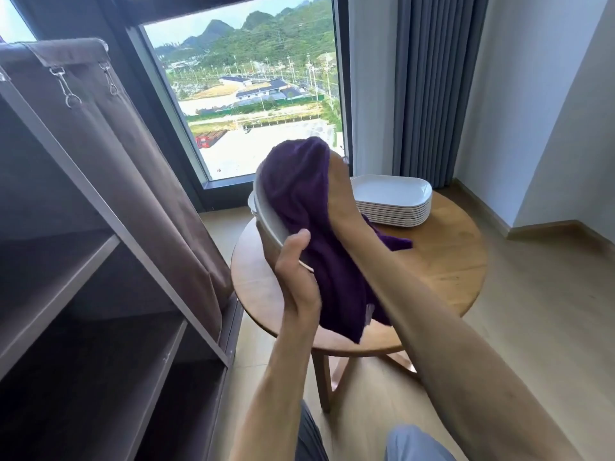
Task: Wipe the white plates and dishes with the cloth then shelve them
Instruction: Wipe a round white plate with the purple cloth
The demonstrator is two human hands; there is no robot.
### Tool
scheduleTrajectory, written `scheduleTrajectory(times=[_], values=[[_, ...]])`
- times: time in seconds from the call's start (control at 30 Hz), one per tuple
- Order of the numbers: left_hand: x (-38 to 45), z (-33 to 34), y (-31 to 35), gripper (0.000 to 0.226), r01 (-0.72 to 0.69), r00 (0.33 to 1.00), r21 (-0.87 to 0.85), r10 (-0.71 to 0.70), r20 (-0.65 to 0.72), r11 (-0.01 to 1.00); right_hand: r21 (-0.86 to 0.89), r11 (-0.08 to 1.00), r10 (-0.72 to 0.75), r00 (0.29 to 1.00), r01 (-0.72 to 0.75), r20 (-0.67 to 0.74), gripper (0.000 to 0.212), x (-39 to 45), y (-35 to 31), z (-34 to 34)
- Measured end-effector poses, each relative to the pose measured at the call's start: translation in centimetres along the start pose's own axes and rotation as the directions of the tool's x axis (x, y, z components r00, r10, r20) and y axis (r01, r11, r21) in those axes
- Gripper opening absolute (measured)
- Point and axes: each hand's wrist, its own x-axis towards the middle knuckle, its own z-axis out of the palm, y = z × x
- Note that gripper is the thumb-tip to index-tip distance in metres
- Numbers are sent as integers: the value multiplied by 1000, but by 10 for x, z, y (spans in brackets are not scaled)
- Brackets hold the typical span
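My left hand grips the near rim of 1 white dish, tilted up over the table's left edge. My right hand presses the cloth into its face; its fingers are hidden, so I can't tell their curl. I should sweep rim to rim, keeping the thumb clamped so the dish doesn't slip. A stack waits at the table's far side. The shelves left of the table stand open, with a post near my elbow.
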Motion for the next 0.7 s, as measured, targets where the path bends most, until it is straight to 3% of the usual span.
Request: scheduleTrajectory(times=[0.17,0.27,0.4,0.43,0.5,0.57,0.63,0.7], values=[[13,-12,-5,95,11,999,78,-8,-35,997,-295,947,-161,983,131,-82,6,10,24,0],[13,-11,1,99,-84,994,154,94,-60,984,-421,890,-202,979,176,-17,11,-3,38,2],[18,-7,6,93,-282,948,224,307,-85,933,-527,844,-12,985,103,172,26,-16,47,-6],[19,-6,8,97,-287,945,214,312,-95,934,-471,877,24,968,100,251,31,-19,49,-10],[21,-7,8,100,-284,945,187,308,-114,940,-190,980,34,902,54,430,35,-27,45,-23],[24,-7,3,102,-243,953,93,256,-161,965,109,994,-76,824,17,561,37,-35,37,-33],[24,-6,-2,100,-138,971,23,140,-193,990,254,967,-136,805,-18,578,30,-40,30,-38],[20,-5,-9,76,-118,976,75,130,-172,990,331,943,-174,806,-29,566,16,-42,28,-37]])
